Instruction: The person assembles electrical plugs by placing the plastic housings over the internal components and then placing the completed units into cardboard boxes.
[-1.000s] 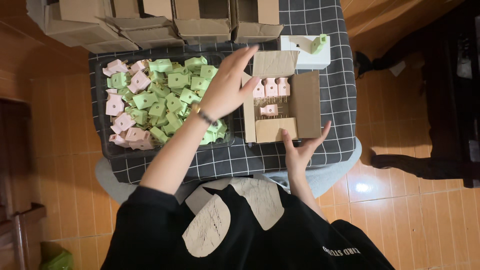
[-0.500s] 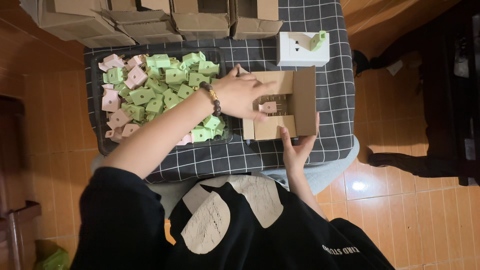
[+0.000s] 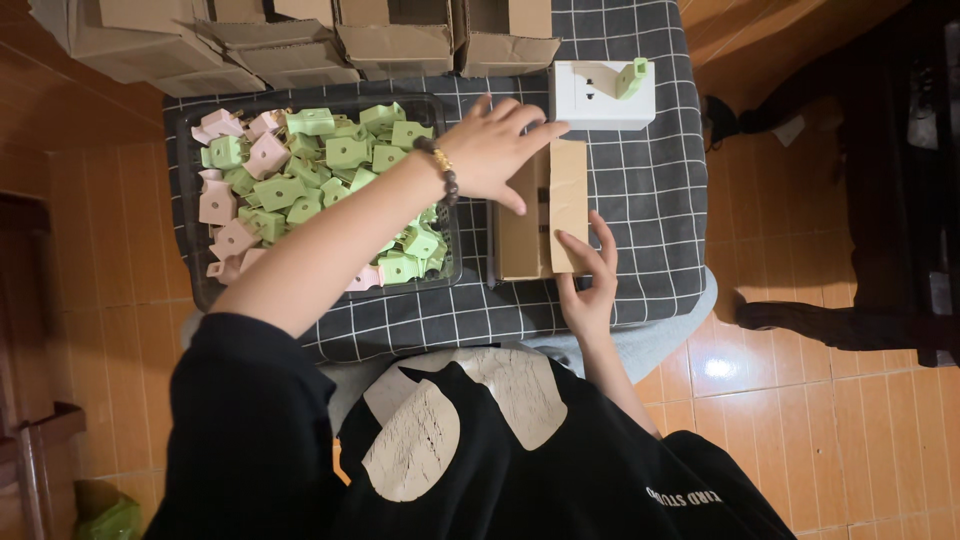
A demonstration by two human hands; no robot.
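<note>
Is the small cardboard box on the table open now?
No, both flaps of the small cardboard box lie folded over its top, under the left hand and right hand.

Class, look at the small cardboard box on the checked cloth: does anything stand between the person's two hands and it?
Nothing visible does. The left hand and the right hand both rest directly on the flaps of the cardboard box.

small brown carton [image 3: 540, 210]: flaps folded, between both grips | white box [image 3: 600, 95]: just beyond left grip [image 3: 500, 150] | brown cartons [image 3: 300, 40]: row at counter's far edge
</note>
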